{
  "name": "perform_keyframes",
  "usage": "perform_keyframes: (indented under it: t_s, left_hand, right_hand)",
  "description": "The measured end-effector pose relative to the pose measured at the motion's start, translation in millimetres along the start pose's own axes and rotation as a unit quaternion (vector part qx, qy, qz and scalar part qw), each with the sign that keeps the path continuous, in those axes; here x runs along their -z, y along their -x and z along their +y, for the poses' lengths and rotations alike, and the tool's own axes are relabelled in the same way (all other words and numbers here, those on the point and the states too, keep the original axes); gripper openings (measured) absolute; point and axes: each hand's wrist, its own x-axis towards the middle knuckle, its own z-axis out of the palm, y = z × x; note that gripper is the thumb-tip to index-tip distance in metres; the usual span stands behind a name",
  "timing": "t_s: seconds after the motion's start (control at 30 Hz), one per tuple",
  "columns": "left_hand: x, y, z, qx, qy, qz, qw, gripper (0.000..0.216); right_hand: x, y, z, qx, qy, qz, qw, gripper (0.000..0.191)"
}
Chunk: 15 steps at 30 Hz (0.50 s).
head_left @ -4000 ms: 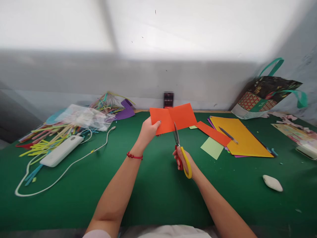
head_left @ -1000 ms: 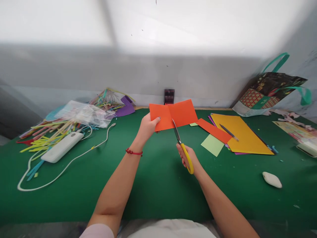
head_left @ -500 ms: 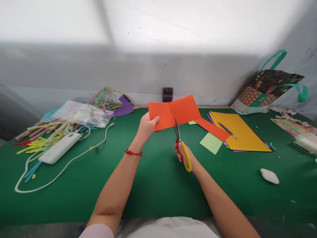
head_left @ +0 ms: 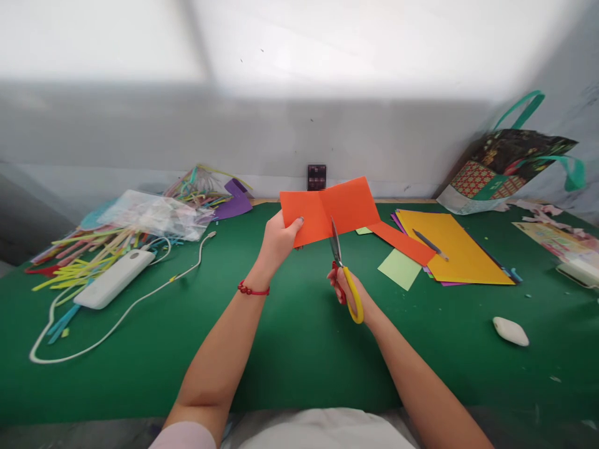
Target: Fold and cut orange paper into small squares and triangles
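My left hand point(head_left: 279, 240) pinches the lower left corner of an orange sheet of paper point(head_left: 327, 209) and holds it up above the green table point(head_left: 290, 349). My right hand point(head_left: 349, 293) grips scissors point(head_left: 344, 274) with red and yellow handles. Their blades point up into the bottom edge of the orange sheet, near its middle fold. A red string bracelet point(head_left: 253, 289) circles my left wrist.
A stack of coloured sheets topped by a yellow one point(head_left: 456, 255) lies at the right with a pencil point(head_left: 429, 243), an orange strip point(head_left: 402, 243) and a light green square point(head_left: 400, 269). A white power bank point(head_left: 115, 279) with cable, paper strips point(head_left: 88, 255), a plastic bag point(head_left: 152, 215), an eraser point(head_left: 511, 330) and a patterned bag point(head_left: 508, 168) surround them.
The scissor blades have gone from spread a second ago to nearly together, standing more upright in the orange sheet. My left hand keeps its hold on the paper.
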Motion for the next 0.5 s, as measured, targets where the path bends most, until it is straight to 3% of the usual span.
perform_keyframes:
  t_s: [0.5]
  left_hand:
    - [-0.3, -0.2, -0.7, -0.007, -0.004, 0.006, 1.0, 0.015]
  right_hand:
    - [0.2, 4.7, -6.5, -0.005, 0.006, 0.008, 1.0, 0.062]
